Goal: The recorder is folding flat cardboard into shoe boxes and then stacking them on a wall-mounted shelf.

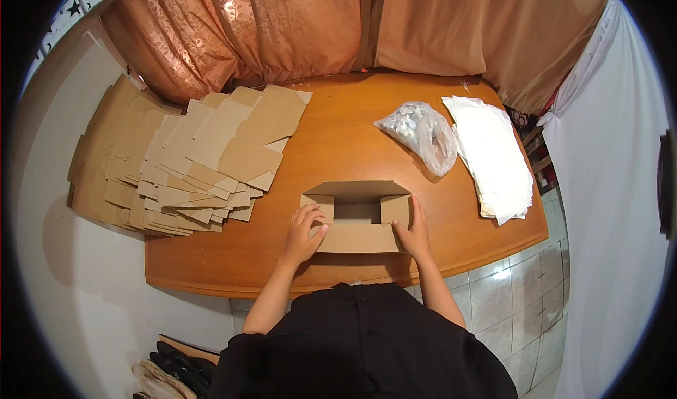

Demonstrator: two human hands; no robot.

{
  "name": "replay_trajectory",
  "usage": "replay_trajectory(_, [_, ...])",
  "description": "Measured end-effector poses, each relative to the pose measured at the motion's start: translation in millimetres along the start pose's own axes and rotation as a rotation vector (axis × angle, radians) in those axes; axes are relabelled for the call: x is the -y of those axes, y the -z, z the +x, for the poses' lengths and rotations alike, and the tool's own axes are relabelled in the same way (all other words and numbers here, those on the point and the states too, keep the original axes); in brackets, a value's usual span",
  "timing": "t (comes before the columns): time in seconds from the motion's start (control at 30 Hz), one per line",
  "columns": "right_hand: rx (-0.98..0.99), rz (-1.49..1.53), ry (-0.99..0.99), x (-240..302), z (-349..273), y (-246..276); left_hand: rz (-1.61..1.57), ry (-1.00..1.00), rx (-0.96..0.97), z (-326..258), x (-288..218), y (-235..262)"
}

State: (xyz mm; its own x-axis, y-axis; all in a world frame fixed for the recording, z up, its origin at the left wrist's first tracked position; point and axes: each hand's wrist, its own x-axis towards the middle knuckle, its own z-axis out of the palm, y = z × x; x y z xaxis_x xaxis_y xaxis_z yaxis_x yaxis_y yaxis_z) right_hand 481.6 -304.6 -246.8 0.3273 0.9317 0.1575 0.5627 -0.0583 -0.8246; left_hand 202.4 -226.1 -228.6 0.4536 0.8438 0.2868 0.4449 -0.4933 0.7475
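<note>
A brown cardboard box (358, 238) stands near the front edge of the table, its top open and its long back flap raised. The short side flaps are folded in over the ends, and the dark inside shows between them. At the box's left end, my left hand (306, 231) holds on, fingers bent over the side flap and thumb toward the front. My right hand (416, 231) grips the other end, with its thumb over the edge by the right flap and its fingers along the outer wall.
Stacks of flat cardboard blanks (204, 159) cover the left of the wooden table (331, 131). At the right lie a clear plastic bag (422, 134) with small items inside and a pile of white sheets (492, 155). Curtains (296, 25) hang behind; shoes (180, 367) sit lower left.
</note>
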Motion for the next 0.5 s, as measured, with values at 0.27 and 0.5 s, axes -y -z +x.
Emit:
replay_trajectory(0.27, [0.039,-0.035,-0.071,13,5,-1,-0.132,0.073,-0.171,0,0,-3])
replay_trajectory(0.5, [0.017,0.234,-0.123,2,30,6,-0.212,0.154,-0.158,36,13,7])
